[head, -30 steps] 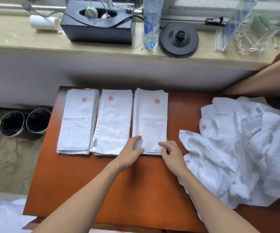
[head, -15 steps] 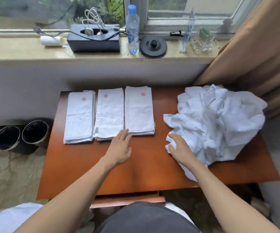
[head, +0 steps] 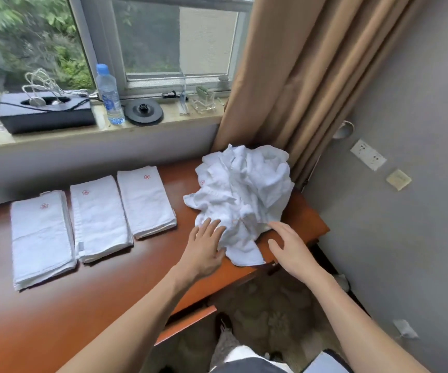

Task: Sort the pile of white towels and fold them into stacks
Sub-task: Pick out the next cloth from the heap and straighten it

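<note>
A crumpled pile of white towels point(head: 241, 195) lies at the right end of the brown table point(head: 88, 300). Three stacks of folded white towels with red flower logos lie side by side: the left stack point(head: 40, 238), the middle stack point(head: 99, 219) and the right stack point(head: 146, 201). My left hand point(head: 205, 244) lies flat with straight fingers against the pile's near left edge. My right hand point(head: 288, 244) hovers open at the pile's near right side, fingers spread, holding nothing.
A window sill behind the table carries a black box point(head: 46, 113) with cables, a water bottle point(head: 109, 95), a black kettle base point(head: 143, 112) and clear holders point(head: 204, 100). A tan curtain point(head: 298, 76) hangs behind the pile. The grey wall point(head: 405, 211) is close on the right.
Both hands left the right folded stack and moved right to the crumpled pile. The view swung right and up, showing the curtain and wall.
</note>
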`<move>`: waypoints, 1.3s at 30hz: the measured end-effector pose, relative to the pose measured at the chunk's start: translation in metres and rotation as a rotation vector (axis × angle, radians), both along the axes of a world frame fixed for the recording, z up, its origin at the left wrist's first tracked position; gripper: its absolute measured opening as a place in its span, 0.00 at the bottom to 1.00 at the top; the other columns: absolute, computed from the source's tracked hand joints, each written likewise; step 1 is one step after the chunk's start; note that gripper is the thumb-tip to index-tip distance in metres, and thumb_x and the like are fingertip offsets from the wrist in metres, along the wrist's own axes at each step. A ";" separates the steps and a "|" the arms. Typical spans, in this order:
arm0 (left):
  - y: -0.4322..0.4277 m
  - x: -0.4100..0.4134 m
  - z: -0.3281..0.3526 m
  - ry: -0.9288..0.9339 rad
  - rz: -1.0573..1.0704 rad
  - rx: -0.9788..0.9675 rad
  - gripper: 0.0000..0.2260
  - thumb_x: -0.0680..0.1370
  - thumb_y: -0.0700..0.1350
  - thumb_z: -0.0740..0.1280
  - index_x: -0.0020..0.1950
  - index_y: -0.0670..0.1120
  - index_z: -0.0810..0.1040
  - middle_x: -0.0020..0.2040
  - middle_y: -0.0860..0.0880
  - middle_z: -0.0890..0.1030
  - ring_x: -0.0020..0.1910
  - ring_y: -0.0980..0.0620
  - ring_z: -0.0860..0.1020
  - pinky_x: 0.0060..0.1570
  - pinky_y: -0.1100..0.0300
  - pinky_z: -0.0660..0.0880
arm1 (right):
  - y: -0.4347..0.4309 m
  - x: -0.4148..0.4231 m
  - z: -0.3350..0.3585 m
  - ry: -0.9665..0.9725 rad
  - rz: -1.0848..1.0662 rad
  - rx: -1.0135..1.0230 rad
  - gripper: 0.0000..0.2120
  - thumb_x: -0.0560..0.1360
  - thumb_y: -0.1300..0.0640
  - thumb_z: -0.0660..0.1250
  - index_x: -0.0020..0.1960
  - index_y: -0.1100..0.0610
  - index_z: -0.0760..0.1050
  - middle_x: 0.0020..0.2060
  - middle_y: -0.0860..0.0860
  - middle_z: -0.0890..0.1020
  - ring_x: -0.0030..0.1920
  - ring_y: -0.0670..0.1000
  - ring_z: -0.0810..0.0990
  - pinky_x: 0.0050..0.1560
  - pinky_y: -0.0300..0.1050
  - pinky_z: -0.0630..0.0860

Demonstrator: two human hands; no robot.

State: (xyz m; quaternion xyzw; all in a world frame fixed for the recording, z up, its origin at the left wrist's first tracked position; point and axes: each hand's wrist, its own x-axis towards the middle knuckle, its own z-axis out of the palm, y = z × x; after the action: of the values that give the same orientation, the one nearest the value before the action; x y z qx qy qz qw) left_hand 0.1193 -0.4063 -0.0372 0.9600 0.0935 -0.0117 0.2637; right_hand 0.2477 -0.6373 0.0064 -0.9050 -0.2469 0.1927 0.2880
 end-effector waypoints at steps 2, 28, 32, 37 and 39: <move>-0.015 0.009 0.009 -0.005 -0.038 0.018 0.26 0.85 0.50 0.58 0.83 0.49 0.58 0.84 0.51 0.53 0.84 0.49 0.45 0.81 0.46 0.45 | -0.019 0.001 0.004 -0.004 -0.034 0.038 0.23 0.84 0.54 0.62 0.78 0.47 0.67 0.74 0.39 0.68 0.75 0.42 0.65 0.78 0.45 0.62; -0.152 0.267 0.010 0.015 0.251 -0.085 0.28 0.80 0.50 0.67 0.79 0.46 0.65 0.76 0.49 0.69 0.74 0.48 0.69 0.73 0.50 0.67 | -0.116 0.265 -0.012 0.164 0.119 0.180 0.23 0.85 0.53 0.61 0.79 0.46 0.65 0.73 0.34 0.65 0.72 0.35 0.61 0.71 0.35 0.58; -0.149 0.299 -0.005 -0.041 0.318 -0.105 0.33 0.79 0.52 0.69 0.80 0.44 0.61 0.74 0.47 0.65 0.71 0.46 0.68 0.68 0.50 0.71 | -0.087 0.299 -0.020 0.194 0.183 0.165 0.24 0.85 0.54 0.62 0.80 0.47 0.65 0.73 0.36 0.65 0.71 0.34 0.61 0.69 0.33 0.58; -0.139 0.332 -0.038 -0.010 0.402 -0.109 0.42 0.75 0.54 0.74 0.82 0.42 0.57 0.75 0.40 0.61 0.73 0.41 0.63 0.72 0.44 0.64 | -0.057 0.339 -0.036 0.233 0.216 0.135 0.26 0.82 0.54 0.65 0.78 0.43 0.65 0.73 0.34 0.65 0.69 0.31 0.61 0.67 0.32 0.61; -0.137 0.343 -0.047 -0.007 0.440 -0.107 0.43 0.74 0.53 0.75 0.82 0.43 0.56 0.74 0.39 0.61 0.73 0.40 0.63 0.72 0.44 0.64 | -0.042 0.355 -0.039 0.273 0.215 0.134 0.28 0.82 0.54 0.66 0.79 0.41 0.63 0.74 0.33 0.64 0.70 0.30 0.60 0.65 0.28 0.62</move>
State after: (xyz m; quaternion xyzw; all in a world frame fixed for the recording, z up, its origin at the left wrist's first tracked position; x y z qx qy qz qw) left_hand 0.4627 -0.5429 -0.0845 0.9011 0.2992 0.0444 0.3105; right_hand 0.6022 -0.6793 -0.0330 -0.8176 -0.3129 0.3266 0.3563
